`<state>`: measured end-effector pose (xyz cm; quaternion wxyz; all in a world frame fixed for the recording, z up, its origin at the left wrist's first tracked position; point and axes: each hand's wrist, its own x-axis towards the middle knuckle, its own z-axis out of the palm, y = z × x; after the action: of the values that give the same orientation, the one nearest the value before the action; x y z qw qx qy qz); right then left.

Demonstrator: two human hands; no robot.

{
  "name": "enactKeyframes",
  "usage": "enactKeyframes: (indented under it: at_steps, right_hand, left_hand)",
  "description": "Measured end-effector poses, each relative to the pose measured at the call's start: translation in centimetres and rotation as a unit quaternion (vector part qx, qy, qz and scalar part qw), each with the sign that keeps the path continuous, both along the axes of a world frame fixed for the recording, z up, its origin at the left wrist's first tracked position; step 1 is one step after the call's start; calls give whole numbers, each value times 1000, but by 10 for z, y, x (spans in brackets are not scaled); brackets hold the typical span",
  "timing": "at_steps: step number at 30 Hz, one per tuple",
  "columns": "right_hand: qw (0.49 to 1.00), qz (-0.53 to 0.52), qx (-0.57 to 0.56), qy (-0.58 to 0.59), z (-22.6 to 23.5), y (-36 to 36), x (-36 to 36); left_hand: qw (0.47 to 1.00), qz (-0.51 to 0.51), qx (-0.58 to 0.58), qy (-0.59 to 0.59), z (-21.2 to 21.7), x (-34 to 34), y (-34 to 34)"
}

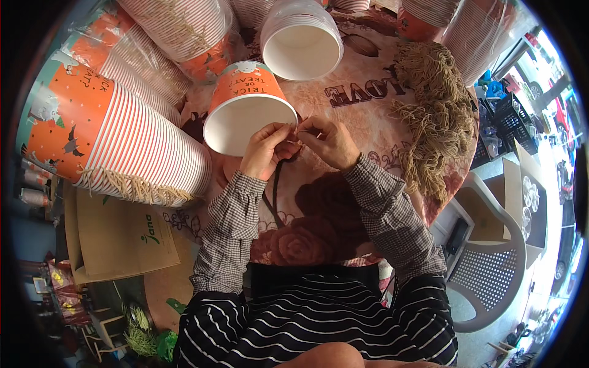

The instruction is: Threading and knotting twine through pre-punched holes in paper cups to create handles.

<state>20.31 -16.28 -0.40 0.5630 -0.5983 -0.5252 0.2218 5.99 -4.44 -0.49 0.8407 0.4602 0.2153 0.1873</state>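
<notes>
My left hand (269, 148) and my right hand (328, 143) meet over the table, fingertips pinched close together. What they pinch is too small to make out. Just beside them, at its right rim, an orange and white paper bucket (248, 83) lies tipped with its white mouth toward me. To the right is a tangled heap of tan cord pieces (438, 116). On the left leans a long nested stack of the same buckets (144, 135), with tan cord loops (135, 187) hanging along its lower side.
Behind the bucket stands a stack of white-lined buckets (302, 52) in clear wrap. More wrapped stacks (184, 30) line the far left, others (472, 37) the far right. A patterned tablecloth (362, 116) covers the table. A cardboard box (126, 245) sits lower left, a grey plastic chair (491, 264) lower right.
</notes>
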Motion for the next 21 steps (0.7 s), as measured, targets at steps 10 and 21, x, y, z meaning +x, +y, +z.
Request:
enactKeyframes:
  at_steps: [10, 21]
  right_hand:
    - [974, 8, -96, 206, 2, -1, 5]
    - [980, -17, -106, 167, 0, 1, 5]
  left_hand:
    - [961, 32, 272, 41, 4, 4, -13]
    - [921, 56, 385, 9, 4, 6, -17]
